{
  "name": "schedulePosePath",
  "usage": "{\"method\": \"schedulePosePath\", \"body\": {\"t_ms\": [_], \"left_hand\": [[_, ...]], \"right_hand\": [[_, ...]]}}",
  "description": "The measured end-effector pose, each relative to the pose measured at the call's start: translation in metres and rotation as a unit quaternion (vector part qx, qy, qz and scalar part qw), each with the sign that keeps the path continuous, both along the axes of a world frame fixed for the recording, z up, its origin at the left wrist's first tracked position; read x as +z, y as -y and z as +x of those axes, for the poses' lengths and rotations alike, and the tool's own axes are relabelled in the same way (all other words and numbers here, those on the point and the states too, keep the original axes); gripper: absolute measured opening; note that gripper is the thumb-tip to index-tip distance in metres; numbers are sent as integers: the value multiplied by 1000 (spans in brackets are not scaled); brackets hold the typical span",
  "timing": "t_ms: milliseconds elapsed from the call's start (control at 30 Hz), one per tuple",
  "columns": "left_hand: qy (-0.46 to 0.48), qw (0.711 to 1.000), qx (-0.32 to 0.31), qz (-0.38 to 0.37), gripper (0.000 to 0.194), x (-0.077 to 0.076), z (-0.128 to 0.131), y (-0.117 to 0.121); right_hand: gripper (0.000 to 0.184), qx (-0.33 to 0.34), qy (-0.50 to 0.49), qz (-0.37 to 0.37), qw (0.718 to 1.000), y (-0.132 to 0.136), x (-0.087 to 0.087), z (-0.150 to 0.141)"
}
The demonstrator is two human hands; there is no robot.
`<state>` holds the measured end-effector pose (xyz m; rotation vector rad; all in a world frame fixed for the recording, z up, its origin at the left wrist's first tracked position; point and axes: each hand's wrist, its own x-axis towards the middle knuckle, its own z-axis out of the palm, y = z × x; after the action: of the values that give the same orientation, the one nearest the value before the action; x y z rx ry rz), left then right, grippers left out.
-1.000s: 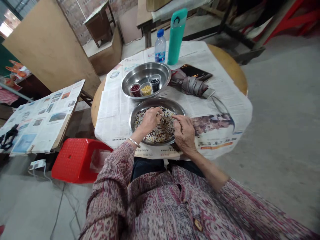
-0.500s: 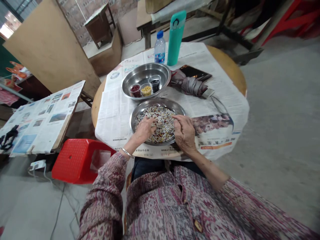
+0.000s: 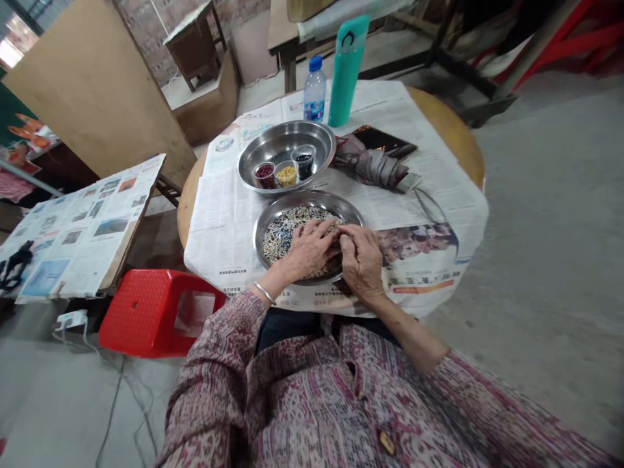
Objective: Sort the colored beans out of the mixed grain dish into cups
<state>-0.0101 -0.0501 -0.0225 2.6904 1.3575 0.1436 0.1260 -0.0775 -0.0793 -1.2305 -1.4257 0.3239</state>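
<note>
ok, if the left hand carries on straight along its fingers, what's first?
From the left hand, likely the right hand, over the near bowl; whether the two touch is unclear from this view.

The person is wearing a long-sleeved knitted top [image 3: 312,390] in mottled pink, burgundy, grey and off-white, its front showing streaky bands and curling motifs. An oval tan-brown button [image 3: 387,442] is sitting low on the front. The left sleeve [image 3: 214,370] is bunching in folds; the right sleeve [image 3: 502,406] is leaving the forearm uncovered. A shiny silver-coloured bangle [image 3: 264,294] is circling the left wrist. Dark blue trousers [image 3: 287,323] are showing below the hem.
</note>
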Motion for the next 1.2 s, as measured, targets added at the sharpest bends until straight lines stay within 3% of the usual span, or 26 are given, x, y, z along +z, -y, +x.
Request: {"method": "schedulePosePath", "body": {"t_ms": [167, 367, 467, 600, 733, 833, 933, 1100, 1200], "left_hand": [[-48, 999, 10, -9, 59, -13, -4, -11], [-65, 990, -113, -44, 59, -17, -6, -4], [-76, 988, -126, -41, 55, -19, -5, -3], [-83, 993, -89, 12, 57, -19, -4, -12], [-94, 994, 18, 43, 62, -12, -10, -21], [-107, 987, 116, 33, 68, -6, -21, -18], [-121, 979, 165, -9, 81, -4, -32, -6], [-127, 984, 97, -74, 98, -6, -36, 15], [-115, 991, 36, -53, 94, -11, -26, 15]], "right_hand": [[35, -5, 5, 7, 1000, 0, 0, 0], [33, 6, 3, -6, 1000, 1, -1, 2], [32, 4, 2, -12, 1000, 1, -1, 3], [32, 2, 5, -7, 1000, 1, -1, 2], [32, -2, 3, -2, 1000, 1, 1, 1], [32, -1, -2, -8, 1000, 1, 3, 1], [32, 1, -4, -14, 1000, 2, 3, 1], [32, 2, -1, -12, 1000, 3, 2, 1], [33, 3, 0, -12, 1000, 4, 3, 1]]}}
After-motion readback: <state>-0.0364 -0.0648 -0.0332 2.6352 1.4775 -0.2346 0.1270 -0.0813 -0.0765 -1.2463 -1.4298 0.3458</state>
